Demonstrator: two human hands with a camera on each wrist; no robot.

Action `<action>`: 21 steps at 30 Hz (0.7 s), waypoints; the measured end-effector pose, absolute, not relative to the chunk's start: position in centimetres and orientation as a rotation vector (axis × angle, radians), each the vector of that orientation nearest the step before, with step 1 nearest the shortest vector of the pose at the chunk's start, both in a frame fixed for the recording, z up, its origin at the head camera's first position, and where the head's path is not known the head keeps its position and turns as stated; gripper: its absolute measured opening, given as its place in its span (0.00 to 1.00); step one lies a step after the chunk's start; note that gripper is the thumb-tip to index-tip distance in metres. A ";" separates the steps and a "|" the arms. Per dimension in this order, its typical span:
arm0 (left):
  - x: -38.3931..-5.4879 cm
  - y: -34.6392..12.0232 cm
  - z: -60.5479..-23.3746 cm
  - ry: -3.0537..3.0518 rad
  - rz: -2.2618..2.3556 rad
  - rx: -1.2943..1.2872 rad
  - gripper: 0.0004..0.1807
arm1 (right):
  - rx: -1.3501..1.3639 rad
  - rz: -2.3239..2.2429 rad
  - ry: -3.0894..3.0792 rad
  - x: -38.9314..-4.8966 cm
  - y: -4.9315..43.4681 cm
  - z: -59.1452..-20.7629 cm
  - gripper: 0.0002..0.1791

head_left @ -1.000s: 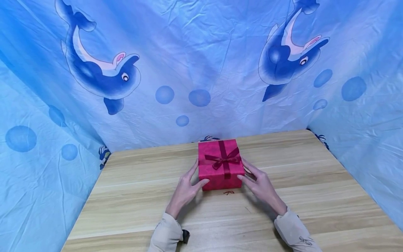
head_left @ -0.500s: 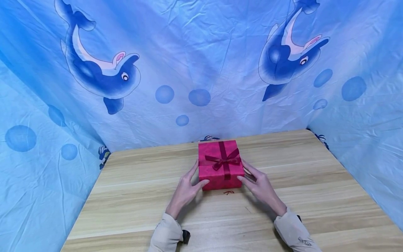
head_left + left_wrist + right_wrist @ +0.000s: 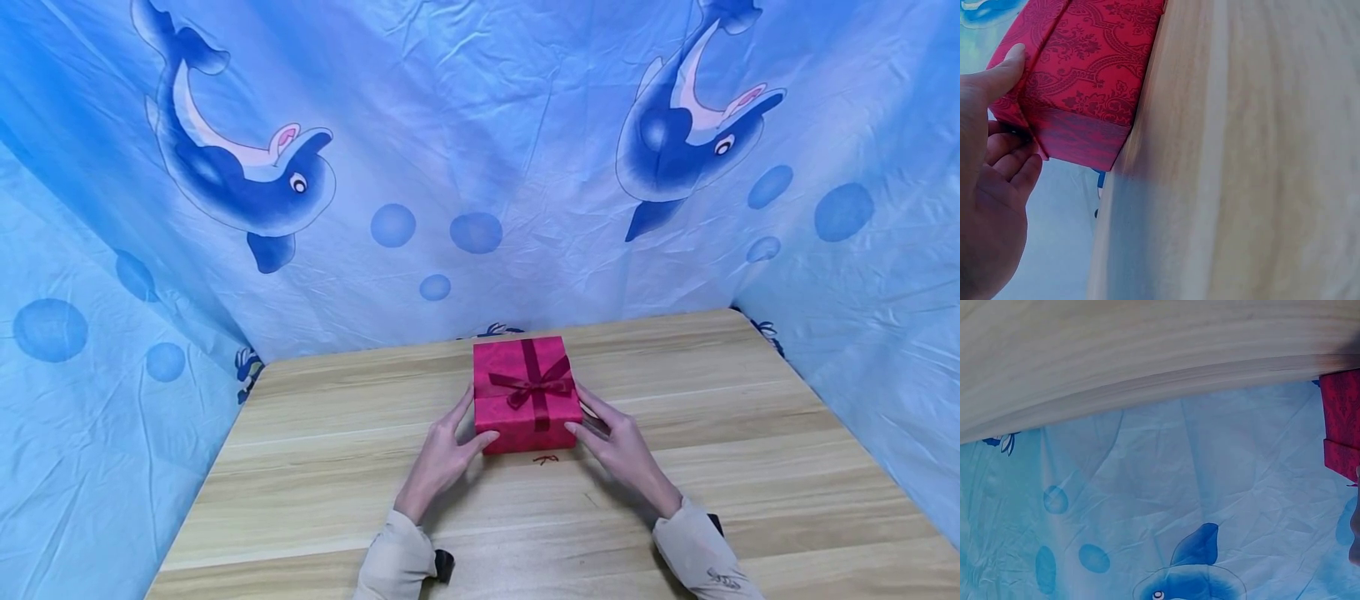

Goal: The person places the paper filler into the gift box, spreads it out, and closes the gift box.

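A red gift box [image 3: 517,408] stands on the table, its patterned lid [image 3: 502,358] on top with a dark red ribbon bow [image 3: 534,385]. My left hand [image 3: 441,454] holds the lid's left front corner, thumb in front and fingers along the side. At the opposite corner my right hand [image 3: 618,442] grips in the same way. In the left wrist view, the left thumb [image 3: 1007,72] presses on the lid's band, and the other fingers bend under its edge. Only a sliver of the box [image 3: 1341,419] and of the right fingers shows in the right wrist view.
The wood-grain table [image 3: 337,500] carries a small red mark [image 3: 545,459] just before the box. A blue dolphin-print curtain [image 3: 480,150] hangs behind and on both sides of it.
The lid's top has sunk very slightly in the head view, with the box in the same place. Both hands keep nearly the same position and hold.
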State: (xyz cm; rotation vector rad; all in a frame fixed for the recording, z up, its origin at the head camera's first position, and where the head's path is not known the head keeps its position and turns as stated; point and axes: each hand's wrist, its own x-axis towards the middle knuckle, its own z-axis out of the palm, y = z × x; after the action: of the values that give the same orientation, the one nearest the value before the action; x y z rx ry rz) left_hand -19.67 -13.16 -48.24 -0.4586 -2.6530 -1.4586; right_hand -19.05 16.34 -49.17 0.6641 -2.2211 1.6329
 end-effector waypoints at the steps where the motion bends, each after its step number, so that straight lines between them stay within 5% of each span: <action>1: -19.6 -13.1 -48.2 -2.656 -1.457 -0.457 0.49 | 0.662 1.635 -2.221 -19.0 16.3 -49.2 0.35; 21: -19.3 -12.9 -48.6 -2.647 -1.439 -0.466 0.48 | 0.661 1.641 -2.187 -19.1 16.2 -50.0 0.34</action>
State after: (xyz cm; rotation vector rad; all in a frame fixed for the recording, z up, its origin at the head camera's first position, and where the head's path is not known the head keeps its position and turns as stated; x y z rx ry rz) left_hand -19.28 -12.87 -48.55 -0.4656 -2.6474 -1.4392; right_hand -19.06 16.23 -49.99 0.6605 -2.1872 1.6406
